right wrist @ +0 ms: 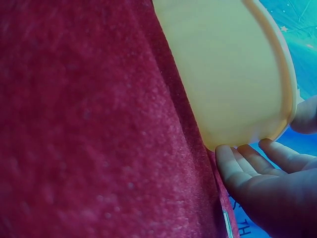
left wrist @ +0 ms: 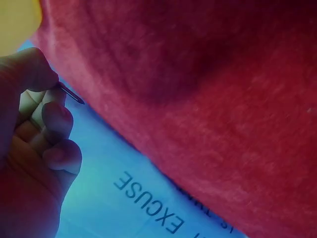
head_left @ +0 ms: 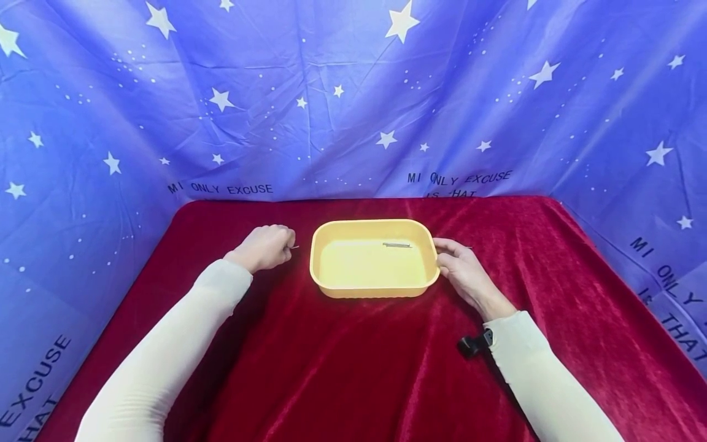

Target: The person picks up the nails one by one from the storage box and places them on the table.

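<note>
My left hand (head_left: 266, 247) hovers left of the tray and pinches a thin metal nail (left wrist: 72, 93) between thumb and index finger. Its pointed end juts out past the fingertips, while the rest is hidden in the grip. A yellow tray (head_left: 374, 292) with rounded corners rests on the red cloth. At its right end is my right hand (head_left: 461, 268), fingers extended along the outer wall and thumb close by the rim in the right wrist view. Inside the tray, toward the back right, lie thin metal nails (head_left: 397, 245) side by side.
Just beyond the right hand, a thin metal piece (head_left: 469, 247) shows on the red velvet cloth (head_left: 353, 368). A blue star-printed curtain (head_left: 342, 123) closes off the back and both sides. A black strap mount (head_left: 474, 345) sits at the right wrist.
</note>
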{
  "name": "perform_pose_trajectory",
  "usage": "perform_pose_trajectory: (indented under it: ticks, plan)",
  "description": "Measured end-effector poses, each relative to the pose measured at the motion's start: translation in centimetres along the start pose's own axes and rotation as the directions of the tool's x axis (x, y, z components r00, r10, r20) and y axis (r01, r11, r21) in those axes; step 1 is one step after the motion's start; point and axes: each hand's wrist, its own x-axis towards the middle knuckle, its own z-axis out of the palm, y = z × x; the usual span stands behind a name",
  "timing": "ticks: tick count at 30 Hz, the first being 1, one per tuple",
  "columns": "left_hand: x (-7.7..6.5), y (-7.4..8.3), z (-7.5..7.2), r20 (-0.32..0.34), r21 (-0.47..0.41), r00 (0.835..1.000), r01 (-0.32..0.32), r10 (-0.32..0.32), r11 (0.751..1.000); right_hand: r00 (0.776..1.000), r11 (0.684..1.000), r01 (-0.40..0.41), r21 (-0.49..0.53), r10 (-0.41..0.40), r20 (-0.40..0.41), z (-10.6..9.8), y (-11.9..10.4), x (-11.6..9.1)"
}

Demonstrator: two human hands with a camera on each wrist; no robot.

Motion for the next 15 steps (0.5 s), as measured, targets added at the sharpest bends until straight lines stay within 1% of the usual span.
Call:
perform_pose_trajectory:
  ticks: [7, 15]
  plan:
    - [0.0, -0.3, 1.3, 0.02, 0.015, 1.0, -0.006, 0.006, 1.0, 1.0, 1.0, 0.004, 0.002, -0.004, 0.018, 0.0, -0.1, 0.0]
    - [0.0, -0.5, 2.4, 0.037, 0.015, 0.999, -0.008, 0.008, 1.0, 1.0, 1.0, 0.003, 0.004, -0.003, 0.02, 0.0, 0.1, 0.0]
